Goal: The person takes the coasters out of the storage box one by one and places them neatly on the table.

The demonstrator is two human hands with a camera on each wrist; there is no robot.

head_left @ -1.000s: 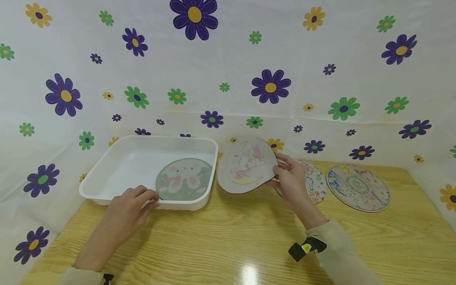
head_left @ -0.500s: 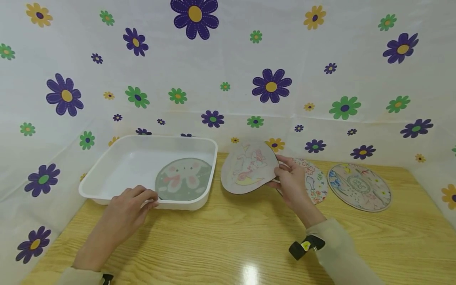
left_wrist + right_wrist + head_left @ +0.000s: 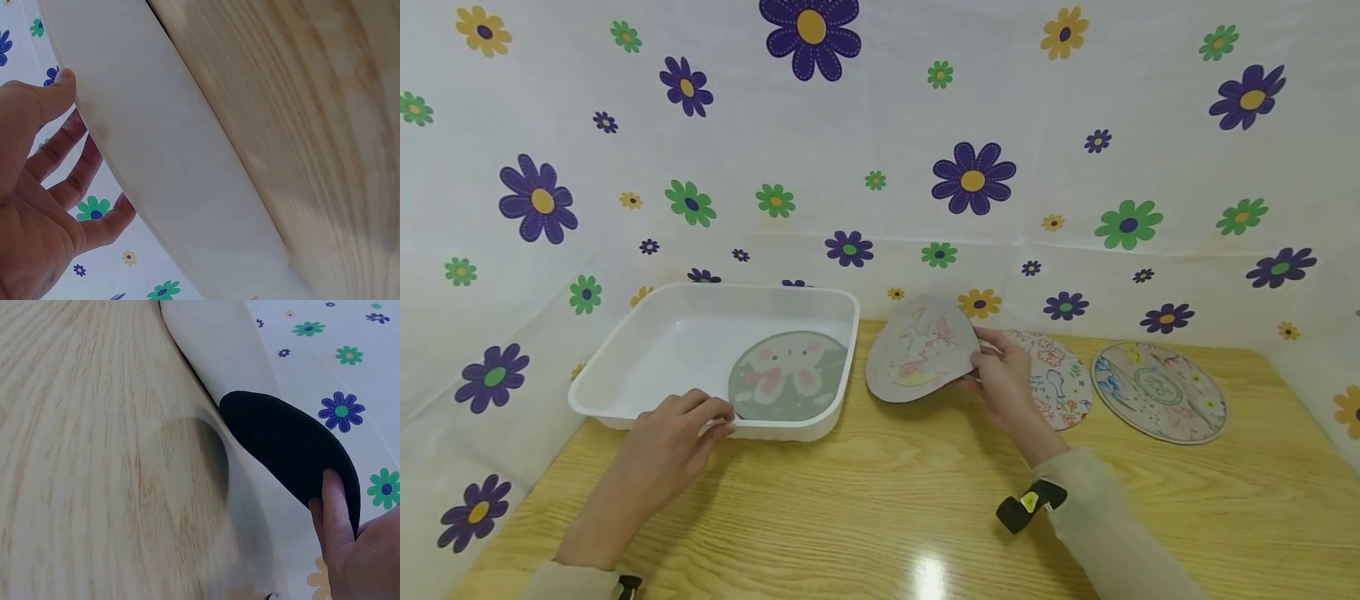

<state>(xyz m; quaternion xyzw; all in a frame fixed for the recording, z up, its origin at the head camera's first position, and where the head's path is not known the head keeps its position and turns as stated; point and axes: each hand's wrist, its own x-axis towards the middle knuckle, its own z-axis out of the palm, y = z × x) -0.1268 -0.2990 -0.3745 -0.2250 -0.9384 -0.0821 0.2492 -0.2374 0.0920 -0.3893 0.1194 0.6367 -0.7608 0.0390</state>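
Mat (image 3: 917, 354) (pale print, dark back) pinched at its right edge by right hand (image 3: 1006, 379), held above table (image 3: 850, 508) near back edge, beside white tray (image 3: 662, 354), whose near rim left hand (image 3: 672, 437) pinches.

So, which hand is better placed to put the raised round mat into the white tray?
Likely the right hand: it pinches the round mat, raised beside the white tray. The left hand is occupied, holding the tray's near rim.
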